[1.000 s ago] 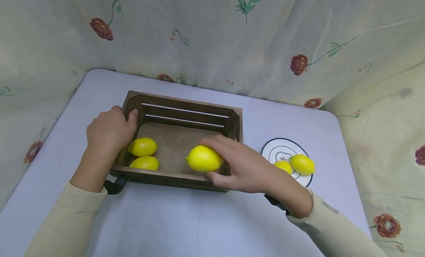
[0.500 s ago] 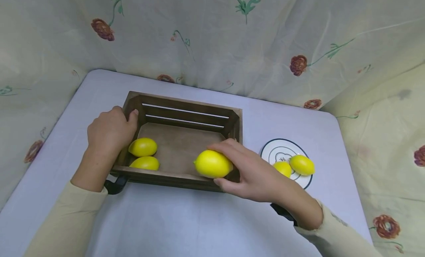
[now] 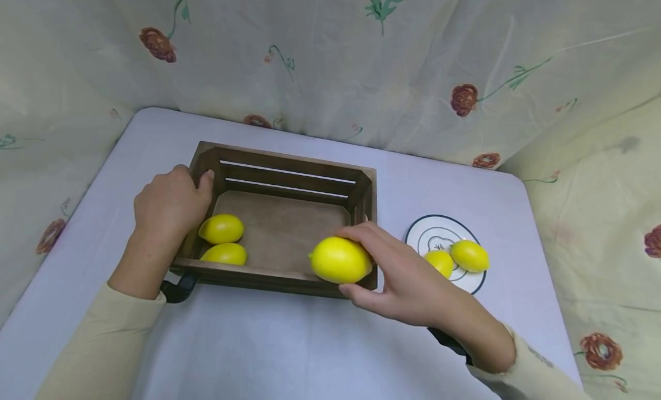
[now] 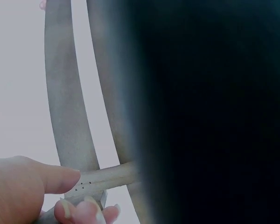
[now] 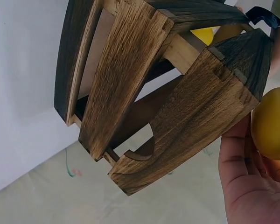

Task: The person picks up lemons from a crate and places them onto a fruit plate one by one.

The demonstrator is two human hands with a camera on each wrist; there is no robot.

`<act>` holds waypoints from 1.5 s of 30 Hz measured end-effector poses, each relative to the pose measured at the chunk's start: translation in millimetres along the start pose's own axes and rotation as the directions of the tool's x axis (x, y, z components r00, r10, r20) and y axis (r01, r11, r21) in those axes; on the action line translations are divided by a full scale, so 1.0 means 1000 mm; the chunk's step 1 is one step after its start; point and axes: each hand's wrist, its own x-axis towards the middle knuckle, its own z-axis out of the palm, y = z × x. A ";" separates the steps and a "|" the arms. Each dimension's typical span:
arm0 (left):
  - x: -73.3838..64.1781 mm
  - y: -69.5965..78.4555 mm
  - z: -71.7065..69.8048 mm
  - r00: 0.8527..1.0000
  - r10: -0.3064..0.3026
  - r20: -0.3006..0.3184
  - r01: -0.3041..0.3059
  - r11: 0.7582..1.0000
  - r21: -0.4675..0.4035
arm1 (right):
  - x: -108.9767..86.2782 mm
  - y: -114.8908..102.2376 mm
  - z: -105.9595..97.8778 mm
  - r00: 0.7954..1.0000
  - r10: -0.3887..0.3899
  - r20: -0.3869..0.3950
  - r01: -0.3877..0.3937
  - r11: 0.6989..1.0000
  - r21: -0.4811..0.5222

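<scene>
A dark brown slatted wooden crate (image 3: 284, 222) stands on the table. My left hand (image 3: 170, 208) grips its left end wall; in the left wrist view the thumb (image 4: 56, 179) and fingertips close about the crate's edge. My right hand (image 3: 403, 282) holds a yellow lemon (image 3: 341, 259) between thumb and fingers, over the crate's front right corner. The right wrist view has this lemon (image 5: 273, 123) beside the crate's end wall (image 5: 191, 112). Inside the crate, at its left end, lie two lemons, one (image 3: 222, 228) behind the other (image 3: 225, 253), partly hidden by the front wall.
Right of the crate, a white plate (image 3: 420, 233) with dark rings bears two lemons, one (image 3: 469, 256) whole in view, the other (image 3: 439, 263) partly behind my right hand. A white cloth covers the table (image 3: 258, 342). Flowered curtains (image 3: 330, 61) hang behind and at the sides.
My right hand, with the lemon in it, has moved right and toward me, from over the crate's inside to its front right corner. My left hand stays on the crate.
</scene>
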 end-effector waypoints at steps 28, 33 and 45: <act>0.003 -0.001 0.000 1.000 0.003 0.020 -0.003 1.000 -0.002 | -0.033 0.007 -0.003 0.990 -0.011 -0.142 0.009 1.000 -0.015; 0.002 -0.002 0.000 1.000 -0.001 0.019 0.001 1.000 0.000 | -0.039 0.011 -0.005 0.987 -0.003 -0.162 -0.001 1.000 -0.022; 0.002 0.000 0.000 0.999 -0.016 0.028 0.015 1.000 0.010 | -0.050 0.023 -0.005 0.977 0.002 -0.214 0.002 1.000 0.021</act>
